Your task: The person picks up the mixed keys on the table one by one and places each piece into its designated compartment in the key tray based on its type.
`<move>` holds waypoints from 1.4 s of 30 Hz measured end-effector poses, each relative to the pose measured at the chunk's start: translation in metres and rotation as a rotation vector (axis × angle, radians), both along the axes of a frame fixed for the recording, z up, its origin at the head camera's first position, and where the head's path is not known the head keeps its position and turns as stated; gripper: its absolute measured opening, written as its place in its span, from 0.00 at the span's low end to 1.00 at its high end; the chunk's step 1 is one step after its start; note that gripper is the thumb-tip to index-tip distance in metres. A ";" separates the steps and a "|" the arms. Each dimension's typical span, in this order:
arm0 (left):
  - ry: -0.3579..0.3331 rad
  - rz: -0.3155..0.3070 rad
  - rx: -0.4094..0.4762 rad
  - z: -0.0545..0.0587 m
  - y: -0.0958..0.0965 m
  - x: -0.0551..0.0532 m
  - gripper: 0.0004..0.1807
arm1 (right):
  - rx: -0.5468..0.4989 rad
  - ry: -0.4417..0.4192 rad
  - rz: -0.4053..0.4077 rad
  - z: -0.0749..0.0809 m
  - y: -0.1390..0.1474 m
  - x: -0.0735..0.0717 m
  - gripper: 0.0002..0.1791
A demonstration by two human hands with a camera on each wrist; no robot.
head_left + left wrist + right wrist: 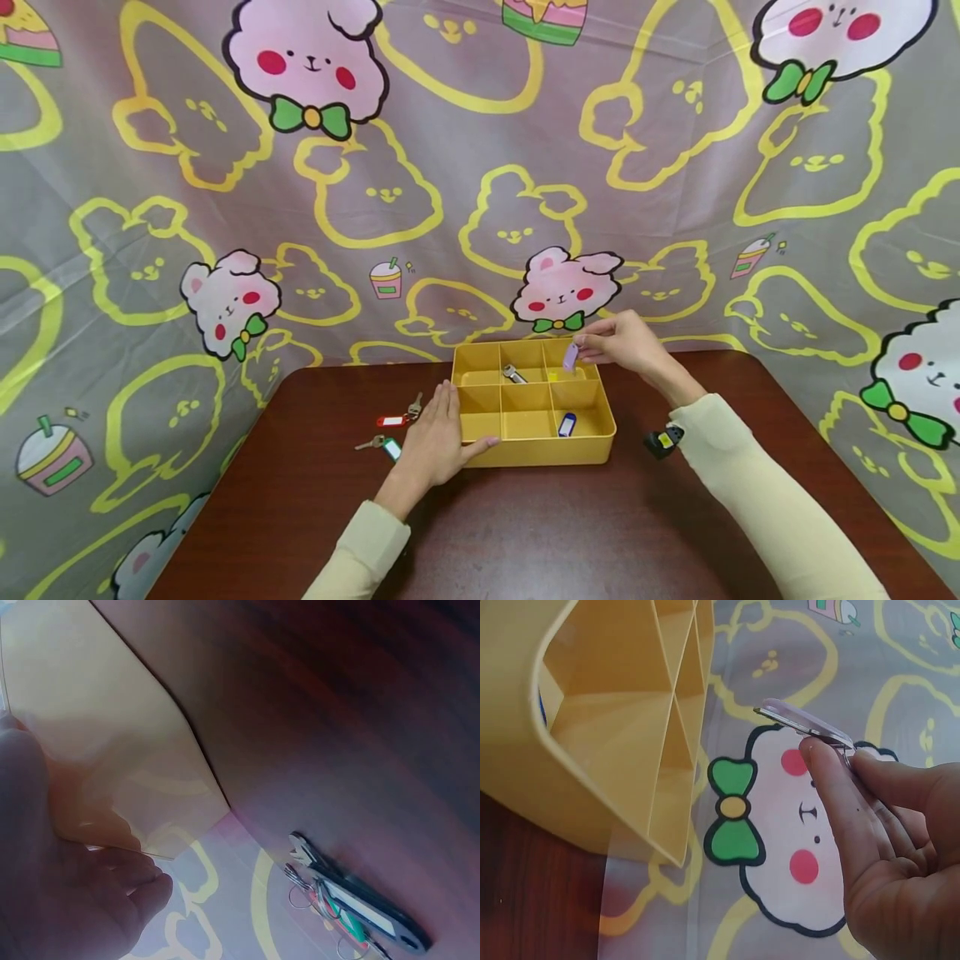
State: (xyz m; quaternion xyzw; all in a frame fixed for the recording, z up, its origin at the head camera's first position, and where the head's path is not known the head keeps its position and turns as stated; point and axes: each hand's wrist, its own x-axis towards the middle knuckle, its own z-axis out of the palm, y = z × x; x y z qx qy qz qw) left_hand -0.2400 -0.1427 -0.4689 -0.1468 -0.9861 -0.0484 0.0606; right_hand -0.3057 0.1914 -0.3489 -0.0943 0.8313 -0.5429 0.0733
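Observation:
A yellow divided box (540,452) stands on the dark wooden table. My left hand (437,437) rests along its left side, fingers straight and thumb over the front rim. With thumb and fingertips, my right hand (624,342) pinches a purple key tag (571,357) above the back right compartment; in the right wrist view, a key lies flat alongside that tag (802,720). A blue key tag (567,425) is in the front right compartment. The back middle compartment holds a key (514,374), and something small and yellow (553,377) lies in the back right one.
Left of the box lie keys with a red tag (391,422) and a green tag (392,450). A black-tagged key (367,907) shows near them in the left wrist view. A small black object (660,443) sits right of the box. A patterned cloth (450,208) hangs behind the table.

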 end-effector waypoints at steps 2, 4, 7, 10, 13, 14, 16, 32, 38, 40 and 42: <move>-0.005 0.000 0.002 0.000 0.000 0.000 0.68 | -0.010 -0.010 0.007 0.000 -0.003 -0.001 0.18; -0.008 -0.001 0.003 -0.001 0.000 0.000 0.68 | -0.018 -0.015 0.020 -0.001 -0.006 -0.002 0.18; -0.005 -0.002 0.004 -0.001 0.000 0.000 0.68 | -0.022 -0.017 0.035 -0.003 -0.010 -0.003 0.17; 0.003 -0.003 0.003 -0.001 0.000 -0.001 0.68 | -0.014 -0.016 0.047 -0.004 -0.014 -0.004 0.17; 0.005 -0.001 0.001 -0.001 0.000 0.000 0.68 | -0.007 -0.017 0.049 -0.003 -0.017 -0.004 0.16; 0.005 -0.001 0.001 -0.001 0.000 0.000 0.68 | -0.007 -0.019 0.047 -0.003 -0.018 -0.003 0.15; 0.004 -0.001 0.001 -0.001 0.000 0.000 0.68 | -0.010 -0.025 0.047 -0.002 -0.020 -0.003 0.15; 0.006 -0.007 0.007 -0.001 0.000 0.001 0.69 | -0.015 -0.049 0.117 -0.003 -0.036 -0.002 0.15; 0.017 -0.011 0.007 -0.001 0.000 0.001 0.68 | -0.022 -0.062 0.143 -0.005 -0.041 -0.005 0.15; 0.029 -0.015 0.009 -0.001 0.000 0.001 0.67 | -0.027 -0.067 0.150 -0.007 -0.043 -0.006 0.15; 0.039 -0.018 0.010 0.000 0.000 0.002 0.67 | -0.036 -0.079 0.154 -0.007 -0.044 -0.007 0.15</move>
